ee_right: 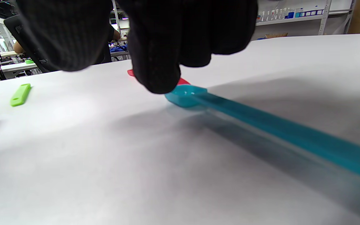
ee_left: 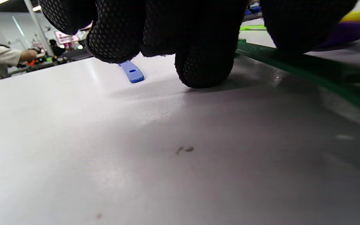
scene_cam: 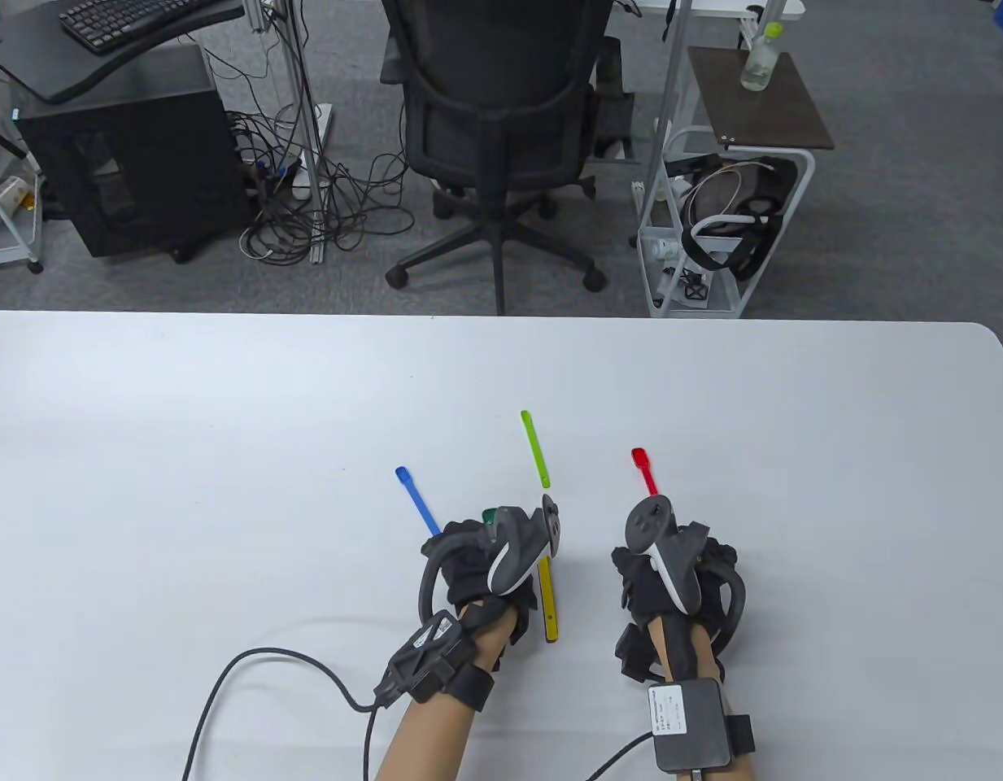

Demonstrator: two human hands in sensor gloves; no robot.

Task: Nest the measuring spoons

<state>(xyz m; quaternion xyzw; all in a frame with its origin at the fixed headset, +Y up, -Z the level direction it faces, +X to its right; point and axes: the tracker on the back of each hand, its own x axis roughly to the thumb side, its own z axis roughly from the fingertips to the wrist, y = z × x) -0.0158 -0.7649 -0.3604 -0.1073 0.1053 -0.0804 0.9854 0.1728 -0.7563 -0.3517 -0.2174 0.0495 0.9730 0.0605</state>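
my right hand (scene_cam: 660, 561) curls over the teal spoon (ee_right: 261, 125), handle running back toward me; my left hand (scene_cam: 477, 561) rests by the dark green spoon (ee_left: 308, 67); neither grip is clear.

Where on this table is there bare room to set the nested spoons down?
The table is bare across its left part, left of the blue spoon, and across its right part, right of the red spoon. It is crowded in the middle near edge, around the left hand, right hand, light green spoon and yellow spoon.
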